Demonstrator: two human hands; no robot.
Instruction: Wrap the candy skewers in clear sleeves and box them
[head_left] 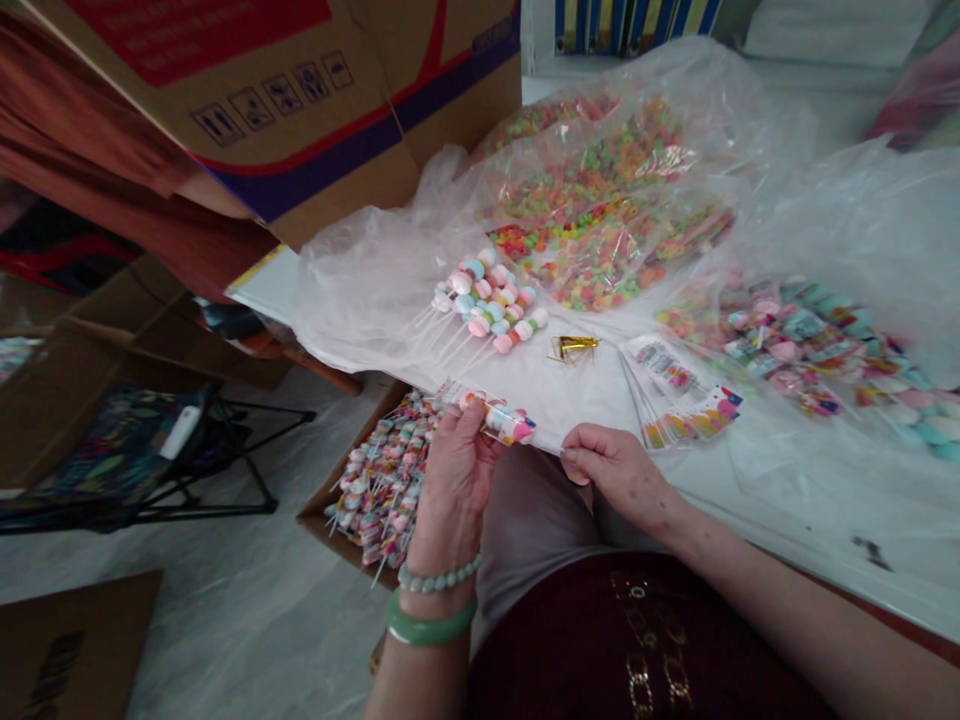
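Note:
My left hand (459,470) is closed around a marshmallow skewer in a clear printed wrapper (501,418), held over the table's front edge. To its right, my right hand (619,475) is curled with thumb against fingers; anything inside it is hidden. Beyond the left hand lies a pile of unwrapped marshmallow skewers (491,300), sticks toward me. Gold twist ties (574,348) sit right of that pile. A fan of flat printed wrappers (679,390) rests just past my right hand. Below the left hand, a cardboard box (330,497) holds many wrapped skewers (386,470).
Large clear bags of colourful ring-shaped candies (600,210) cover the back of the table. More marshmallow sweets (832,350) lie in plastic at right. A big carton (315,110) stands at back left, near a person's reddish-brown clothing (97,130). A folding stool (135,460) is on the floor.

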